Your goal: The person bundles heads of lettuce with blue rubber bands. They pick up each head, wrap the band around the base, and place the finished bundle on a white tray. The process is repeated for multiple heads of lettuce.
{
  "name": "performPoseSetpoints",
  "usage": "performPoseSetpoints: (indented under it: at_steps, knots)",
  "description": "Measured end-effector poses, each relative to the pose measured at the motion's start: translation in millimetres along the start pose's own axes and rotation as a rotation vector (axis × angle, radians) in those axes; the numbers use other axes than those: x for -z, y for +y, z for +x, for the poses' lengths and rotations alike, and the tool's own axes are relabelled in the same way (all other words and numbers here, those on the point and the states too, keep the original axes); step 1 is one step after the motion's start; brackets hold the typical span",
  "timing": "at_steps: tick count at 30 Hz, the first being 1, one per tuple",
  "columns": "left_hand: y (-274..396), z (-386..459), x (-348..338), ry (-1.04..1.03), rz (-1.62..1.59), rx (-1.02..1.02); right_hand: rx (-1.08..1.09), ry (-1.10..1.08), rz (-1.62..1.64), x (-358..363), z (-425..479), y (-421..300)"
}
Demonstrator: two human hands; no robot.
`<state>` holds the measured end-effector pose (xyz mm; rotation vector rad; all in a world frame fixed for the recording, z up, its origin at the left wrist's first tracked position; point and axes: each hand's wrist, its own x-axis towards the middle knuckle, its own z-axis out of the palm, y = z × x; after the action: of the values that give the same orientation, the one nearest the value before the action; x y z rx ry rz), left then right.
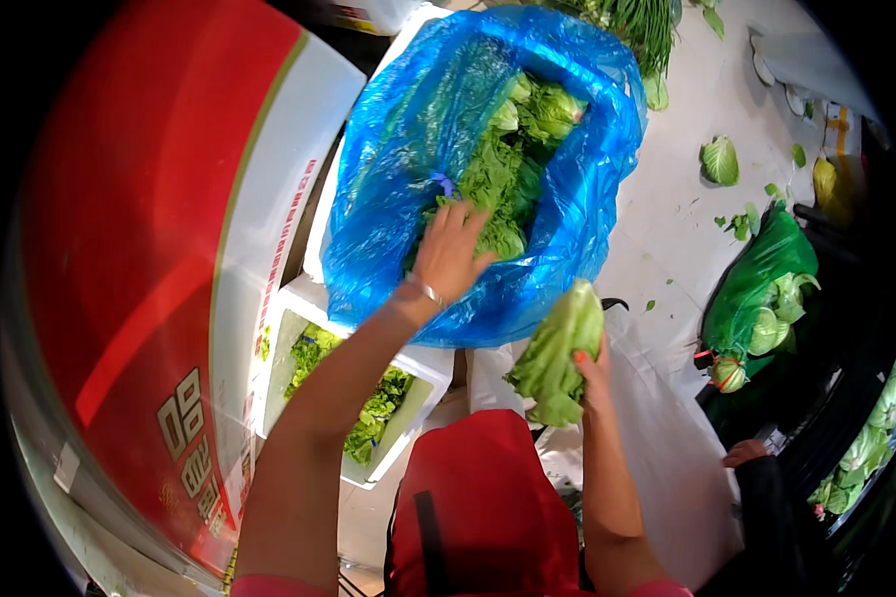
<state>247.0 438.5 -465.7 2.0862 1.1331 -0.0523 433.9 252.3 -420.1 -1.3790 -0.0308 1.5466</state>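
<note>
A blue plastic bag [388,186] lines a white foam box in front of me, its mouth spread wide. Inside lie several heads of leafy lettuce [493,172]. My left hand [452,250], with a bracelet at the wrist, rests on the lettuce near the bag's lower left side; whether its fingers grip any leaves cannot be told. A purple-blue tie [445,185] shows just above its fingertips. In my right hand [594,373] is a head of green lettuce [564,351], held upright at its side, just outside the bag's lower right edge.
A white foam box [437,377] of leafy greens sits at lower left, beside a red and white panel [157,186]. Cabbage leaves [720,160] litter the floor. On the right lie a green bag of cabbages [761,276] and dark crates. A co-worker's hand [747,452] shows at lower right.
</note>
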Motion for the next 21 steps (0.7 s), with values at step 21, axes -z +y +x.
performPoseSetpoints:
  at_steps: [21]
  knots:
    - [-93.7,-40.8,63.9,0.607,0.225,0.113,-0.098,0.209,0.322,76.3,-6.1,66.4]
